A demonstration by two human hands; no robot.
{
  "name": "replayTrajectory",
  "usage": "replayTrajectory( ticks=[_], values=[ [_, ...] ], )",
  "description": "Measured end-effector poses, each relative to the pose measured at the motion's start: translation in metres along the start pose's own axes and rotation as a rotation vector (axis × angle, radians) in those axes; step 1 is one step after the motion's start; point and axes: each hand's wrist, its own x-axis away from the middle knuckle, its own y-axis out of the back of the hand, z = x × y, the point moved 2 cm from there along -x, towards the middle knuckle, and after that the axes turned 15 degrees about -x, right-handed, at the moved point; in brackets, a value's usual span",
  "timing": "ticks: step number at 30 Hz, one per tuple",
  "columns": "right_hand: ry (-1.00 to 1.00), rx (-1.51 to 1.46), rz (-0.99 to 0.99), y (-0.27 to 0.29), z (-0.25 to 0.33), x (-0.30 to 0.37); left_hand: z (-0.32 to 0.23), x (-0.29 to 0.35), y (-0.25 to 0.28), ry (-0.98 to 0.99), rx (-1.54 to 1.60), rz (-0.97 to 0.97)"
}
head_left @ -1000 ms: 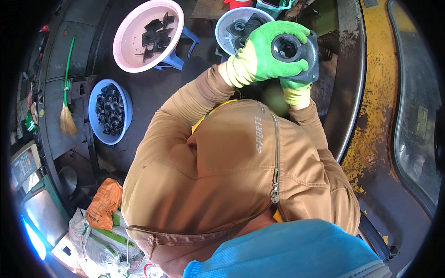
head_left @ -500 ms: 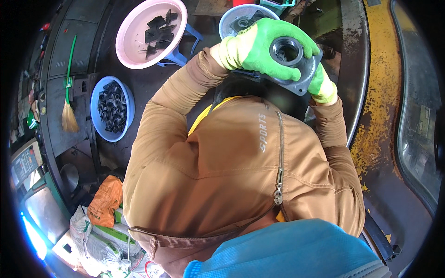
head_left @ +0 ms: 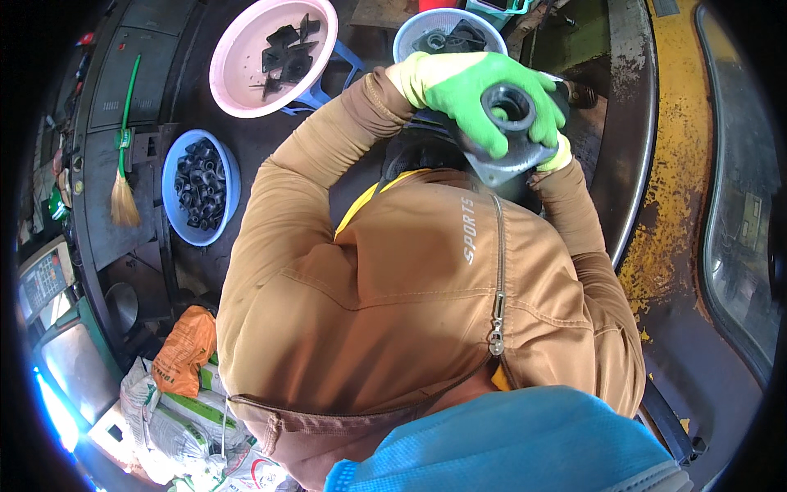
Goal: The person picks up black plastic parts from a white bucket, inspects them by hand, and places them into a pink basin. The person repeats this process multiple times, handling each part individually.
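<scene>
A black part with a square plate and a raised round collar [head_left: 515, 154] is held up in front of my chest, its plate tilted with one corner pointing down. My left hand [head_left: 467, 94], in a green and yellow glove, reaches over it with the fingers bent round the collar. From the right, my right hand [head_left: 557, 154] supports the plate's edge; its yellow cuff shows, while most of its fingers are hidden behind the part. Just beyond my hands, a pale blue basket [head_left: 402, 47] holds similar black parts [head_left: 471, 37].
A pink basin [head_left: 242, 57] with flat black pieces rests on a blue stool [head_left: 316, 97]. Farther left stands a blue basin [head_left: 170, 189] full of small black parts. A broom [head_left: 123, 152] hangs by grey cabinets. Right is a rusty yellow machine [head_left: 672, 172]; sacks [head_left: 168, 426] lie lower left.
The black part has turned and tilted, its lower corner swinging left and down toward my chest. My left fingers have spread round the collar, and my right hand has slipped further behind the plate.
</scene>
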Motion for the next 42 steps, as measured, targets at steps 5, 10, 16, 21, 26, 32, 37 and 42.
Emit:
replayTrajectory(
  ticks=[5,10,16,21,26,32,37,42],
  values=[
    [0.292,0.26,-0.185,-0.001,0.018,-0.026,0.002,0.013,0.004,0.467,-0.154,-0.373],
    [0.265,0.414,-0.537,-0.023,0.019,-0.021,0.001,0.008,-0.022,0.338,-0.389,-0.723],
    [0.298,0.186,-0.61,-0.03,0.015,-0.025,-0.005,0.003,-0.031,0.417,-0.34,-0.895],
    [0.178,0.492,-0.332,-0.021,0.042,-0.022,-0.011,0.01,-0.021,0.36,-0.299,-0.777],
    [0.296,0.588,-0.121,-0.015,0.054,-0.023,-0.015,0.012,-0.017,0.338,-0.232,-0.638],
    [0.019,0.347,0.084,-0.005,0.041,-0.007,-0.015,0.014,-0.011,0.315,-0.126,-0.423],
    [0.048,0.516,0.131,-0.002,0.016,0.014,-0.006,0.008,-0.013,0.199,0.106,-0.129],
    [0.227,0.348,-0.132,0.002,-0.014,-0.004,0.001,0.008,0.001,0.183,0.198,-0.168]
  ],
)
